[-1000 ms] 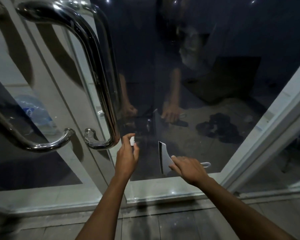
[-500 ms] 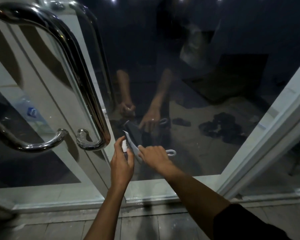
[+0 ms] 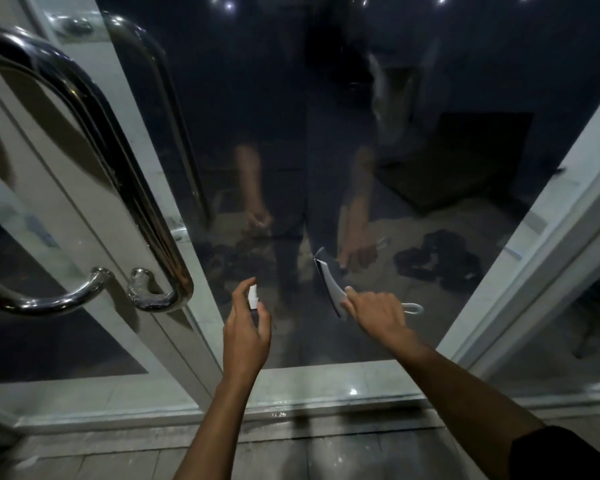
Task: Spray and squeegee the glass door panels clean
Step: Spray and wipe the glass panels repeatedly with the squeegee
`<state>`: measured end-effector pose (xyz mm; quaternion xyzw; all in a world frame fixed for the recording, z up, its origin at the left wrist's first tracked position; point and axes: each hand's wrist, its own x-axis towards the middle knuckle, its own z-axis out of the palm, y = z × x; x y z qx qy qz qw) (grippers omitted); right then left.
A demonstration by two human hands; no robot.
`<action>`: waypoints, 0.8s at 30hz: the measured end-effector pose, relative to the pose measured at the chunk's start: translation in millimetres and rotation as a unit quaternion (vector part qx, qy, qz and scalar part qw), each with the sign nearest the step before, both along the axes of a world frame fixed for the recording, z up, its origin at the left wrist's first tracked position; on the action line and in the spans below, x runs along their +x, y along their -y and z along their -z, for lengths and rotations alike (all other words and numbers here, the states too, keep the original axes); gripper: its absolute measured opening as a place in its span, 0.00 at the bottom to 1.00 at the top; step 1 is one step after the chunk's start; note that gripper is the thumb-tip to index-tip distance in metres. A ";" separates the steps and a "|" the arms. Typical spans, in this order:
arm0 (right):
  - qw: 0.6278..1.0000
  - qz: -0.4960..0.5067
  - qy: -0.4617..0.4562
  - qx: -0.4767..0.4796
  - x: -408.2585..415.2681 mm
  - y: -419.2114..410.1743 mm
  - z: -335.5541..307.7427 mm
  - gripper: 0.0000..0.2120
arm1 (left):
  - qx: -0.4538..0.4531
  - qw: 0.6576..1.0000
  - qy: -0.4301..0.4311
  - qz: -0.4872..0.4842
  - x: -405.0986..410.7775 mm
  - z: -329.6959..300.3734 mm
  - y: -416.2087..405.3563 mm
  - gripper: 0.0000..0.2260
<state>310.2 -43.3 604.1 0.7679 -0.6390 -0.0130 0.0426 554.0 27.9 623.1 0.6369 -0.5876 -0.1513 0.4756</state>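
Squeegee [image 3: 329, 285]: a small white hand squeegee is being held against the lower glass panel [image 3: 361, 150], blade edge slanted from 11 toward 5 o'clock; it is judged light and stiff, with a softer dark blade strip.
Right hand [image 3: 378, 315]: the squeegee's handle is being gripped, fingers curled round it just behind the blade; the white hanging loop [image 3: 414, 308] is sticking out at 3 o'clock of the hand.
Best hold: the handle close behind the blade is judged right, so that even pressure is being put along the edge.
Spray bottle [image 3: 253, 297]: a small bottle with a white nozzle is being held upright at 9 o'clock of the squeegee, well apart from it.
Left hand [image 3: 246, 337]: the bottle is being gripped, one finger raised beside the nozzle.
Contents: the liquid level cannot be told, as the body is being hidden by the fingers.
Glass: judged smooth, hard and fragile.
Door handles [image 3: 118, 209]: chrome pulls are standing at 9 o'clock of the hands.
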 end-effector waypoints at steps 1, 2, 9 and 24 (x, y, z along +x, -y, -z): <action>1.000 -0.006 0.006 0.005 6.4 -0.4 2.9 0.18 | 0.001 1.000 0.003 0.001 -3.5 0.0 1.3 0.18; 1.000 -0.011 0.014 0.007 12.8 -0.5 6.6 0.18 | 0.001 1.000 0.006 0.002 -6.9 -0.3 2.7 0.18; 0.997 0.041 0.070 0.006 -52.6 4.6 12.1 0.21 | 0.000 0.999 0.000 0.036 -47.7 -2.0 10.1 0.17; 0.997 0.005 0.074 0.034 -113.1 18.3 10.9 0.21 | 0.005 0.998 0.012 0.053 -128.7 3.7 21.2 0.18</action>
